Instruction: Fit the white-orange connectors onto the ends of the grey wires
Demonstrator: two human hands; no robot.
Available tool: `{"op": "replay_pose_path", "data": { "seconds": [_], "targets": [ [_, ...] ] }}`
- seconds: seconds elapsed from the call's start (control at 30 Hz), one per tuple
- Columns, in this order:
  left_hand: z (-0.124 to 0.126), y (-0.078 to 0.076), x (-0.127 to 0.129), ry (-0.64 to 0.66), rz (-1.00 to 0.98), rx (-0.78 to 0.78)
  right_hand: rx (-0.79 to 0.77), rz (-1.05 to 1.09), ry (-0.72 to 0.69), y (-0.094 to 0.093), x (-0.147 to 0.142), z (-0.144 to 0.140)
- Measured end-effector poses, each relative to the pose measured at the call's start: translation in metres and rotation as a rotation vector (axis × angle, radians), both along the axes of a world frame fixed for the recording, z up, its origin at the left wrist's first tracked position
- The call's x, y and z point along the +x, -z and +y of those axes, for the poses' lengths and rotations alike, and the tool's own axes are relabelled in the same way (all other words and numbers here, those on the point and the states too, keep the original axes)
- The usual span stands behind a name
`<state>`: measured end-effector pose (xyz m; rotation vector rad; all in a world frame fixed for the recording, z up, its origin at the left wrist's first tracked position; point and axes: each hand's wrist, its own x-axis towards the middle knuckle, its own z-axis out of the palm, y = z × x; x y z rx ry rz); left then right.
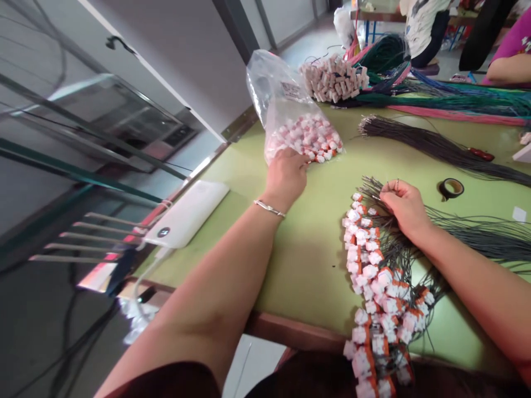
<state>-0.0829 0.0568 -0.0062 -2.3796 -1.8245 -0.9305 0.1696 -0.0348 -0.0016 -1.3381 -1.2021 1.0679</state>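
From where I watch, my left grip (287, 172) is at the near edge of the clear plastic bag (267, 83), fingers bent down over the loose connectors (307, 135) inside. Those white-and-orange pieces lie just beyond and to the right of the knuckles; the fingertips are partly hidden, so I can't tell whether they pinch one.

My right grip (404, 207) has thumb and fingers pressed together on the black wires (377, 190), near their bare ends, which stick out to its left. The rest of that bundle runs away to the right, under and past the wrist. Just left of this grip and below it, the fitted connectors (369, 271) trail toward me in a crowded column that passes over the near edge of the counter (311, 249).

A roll of tape (451, 189) lies to the right of the right grip, well apart from it. Farther back, a dark wire bundle (423, 141) rests on the counter.
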Motion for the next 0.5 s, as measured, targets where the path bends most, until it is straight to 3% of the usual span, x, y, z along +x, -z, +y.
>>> {"op": "replay_pose_path", "data": {
  "seconds": [0.1, 0.23, 0.3, 0.4, 0.5],
  "targets": [
    [-0.018, -0.01, 0.023, 0.087, -0.293, -0.063, 0.041, -0.034, -0.006, -0.002, 0.0, 0.0],
    [-0.049, -0.021, 0.061, 0.333, -0.906, -0.634, 0.054, -0.054, -0.036, -0.004, -0.001, -0.002],
    [-0.059, -0.022, 0.074, 0.384, -1.152, -0.823, 0.058, -0.054, -0.054, -0.005, -0.002, -0.003],
    [-0.063, -0.018, 0.081, 0.412, -1.352, -0.98, 0.06, -0.049, -0.081, -0.007, -0.003, -0.004],
    [-0.062, -0.014, 0.08, 0.434, -1.414, -1.04, 0.041, -0.049, -0.079, -0.008, -0.004, -0.005]
  ]
}}
